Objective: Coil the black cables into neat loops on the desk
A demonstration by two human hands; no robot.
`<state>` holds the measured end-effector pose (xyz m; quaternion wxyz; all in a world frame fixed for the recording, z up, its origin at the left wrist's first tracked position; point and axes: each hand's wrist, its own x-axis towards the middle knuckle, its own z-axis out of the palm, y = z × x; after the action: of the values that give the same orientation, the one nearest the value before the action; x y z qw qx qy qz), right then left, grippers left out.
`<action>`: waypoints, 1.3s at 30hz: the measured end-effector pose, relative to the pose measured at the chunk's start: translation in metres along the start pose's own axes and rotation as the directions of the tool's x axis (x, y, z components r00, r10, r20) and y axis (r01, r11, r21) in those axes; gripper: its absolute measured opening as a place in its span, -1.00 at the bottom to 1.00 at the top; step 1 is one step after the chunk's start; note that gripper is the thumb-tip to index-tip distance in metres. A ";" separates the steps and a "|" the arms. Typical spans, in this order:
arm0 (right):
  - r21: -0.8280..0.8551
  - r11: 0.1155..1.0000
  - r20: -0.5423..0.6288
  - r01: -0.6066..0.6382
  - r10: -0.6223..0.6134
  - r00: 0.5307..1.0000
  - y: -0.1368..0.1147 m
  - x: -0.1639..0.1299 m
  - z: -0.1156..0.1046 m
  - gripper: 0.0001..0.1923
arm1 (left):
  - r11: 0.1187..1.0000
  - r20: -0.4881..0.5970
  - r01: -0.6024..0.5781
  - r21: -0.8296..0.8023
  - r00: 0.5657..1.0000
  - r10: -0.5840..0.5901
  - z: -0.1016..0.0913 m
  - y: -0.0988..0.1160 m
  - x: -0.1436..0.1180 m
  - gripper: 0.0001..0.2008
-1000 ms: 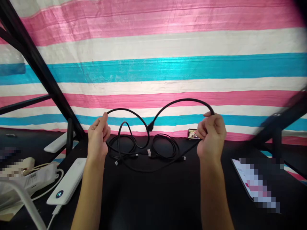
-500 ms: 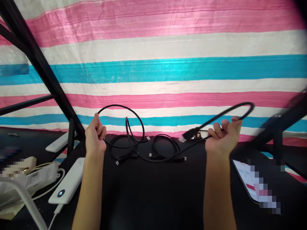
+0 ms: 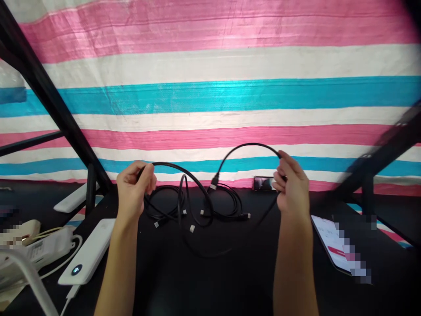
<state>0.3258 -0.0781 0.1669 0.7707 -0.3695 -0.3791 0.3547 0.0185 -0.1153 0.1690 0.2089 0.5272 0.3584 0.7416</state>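
Observation:
A long black cable (image 3: 251, 144) runs in loose loops between my two hands. My left hand (image 3: 135, 186) is closed on one stretch of it, which arches rightward and down to the black table. On the other side, my right hand (image 3: 292, 186) pinches it near an end, and that end droops to a dark plug (image 3: 215, 181) with a metal tip hanging in the air. Another plug end (image 3: 192, 228) lies over the table between the hands. Behind the loops rest two coiled black cables, a left coil (image 3: 161, 188) and a right coil (image 3: 241, 202), with their plugs showing.
A white power bank (image 3: 90, 254) with a lit display lies left of my left arm, near a white power strip (image 3: 49, 250). A phone (image 3: 335, 248) lies to the right. Another phone (image 3: 263, 183) leans at the back. Black frame bars (image 3: 61, 114) flank a striped sheet (image 3: 230, 96).
My right hand has turned and moved slightly left, and the cable's plug end has swung leftward. My left hand has rotated and shifted slightly right. The cable's lower loop hangs nearer me.

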 end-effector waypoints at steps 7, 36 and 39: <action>-0.274 0.958 0.373 0.084 0.026 0.928 0.008 -0.026 0.029 -0.78 | 0.980 0.209 -0.126 0.151 0.974 0.093 0.010 0.004 -0.004 -0.82; -0.622 0.780 0.426 0.064 0.270 0.863 0.041 -0.029 0.043 -0.53 | 0.988 -0.270 -0.114 -0.104 0.959 0.083 -0.009 0.012 0.004 -0.61; -0.487 0.870 0.503 0.073 0.211 0.838 0.031 -0.037 0.050 -0.60 | 0.996 -0.008 -0.093 -0.003 0.996 0.093 -0.010 0.012 0.003 -0.72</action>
<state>0.2580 -0.0785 0.1511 0.4994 -0.4499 -0.6437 0.3657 0.0086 -0.1245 0.1776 0.1735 0.5399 0.3332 0.7532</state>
